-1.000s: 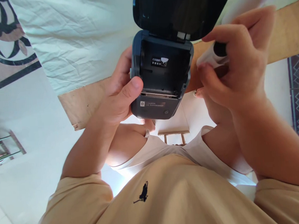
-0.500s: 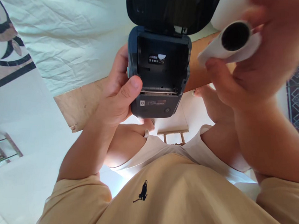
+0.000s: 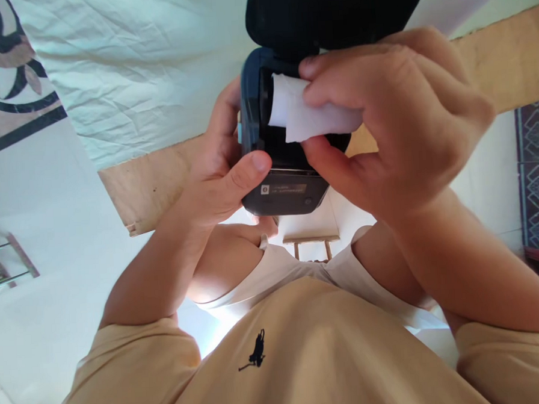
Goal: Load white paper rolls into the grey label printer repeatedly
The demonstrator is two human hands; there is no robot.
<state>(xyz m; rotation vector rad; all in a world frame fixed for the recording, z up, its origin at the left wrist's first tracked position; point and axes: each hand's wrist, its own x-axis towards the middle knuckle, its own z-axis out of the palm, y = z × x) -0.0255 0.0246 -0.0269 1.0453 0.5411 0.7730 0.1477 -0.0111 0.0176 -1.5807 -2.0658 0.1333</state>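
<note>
A dark portable label printer (image 3: 278,192) is held up in front of me with its lid (image 3: 323,18) swung open. My left hand (image 3: 225,168) is closed around its left side, the thumb over the front edge. Between the thumb and fingers of my right hand (image 3: 400,117) is a white paper roll (image 3: 303,107). The roll lies at the mouth of the printer's paper bay, its left end inside and a loose paper flap facing me. My right hand covers the roll's right end and part of the bay.
Beneath the printer is a wooden board or table (image 3: 146,184), partly under a pale wrinkled cloth (image 3: 145,70). Another white roll (image 3: 458,2) stands behind the lid at the upper right. My legs and a small wooden stool (image 3: 310,241) are below.
My right hand has brought the paper roll left from beside the printer into its open bay, turning it sideways. The printer has shifted slightly right in my left hand.
</note>
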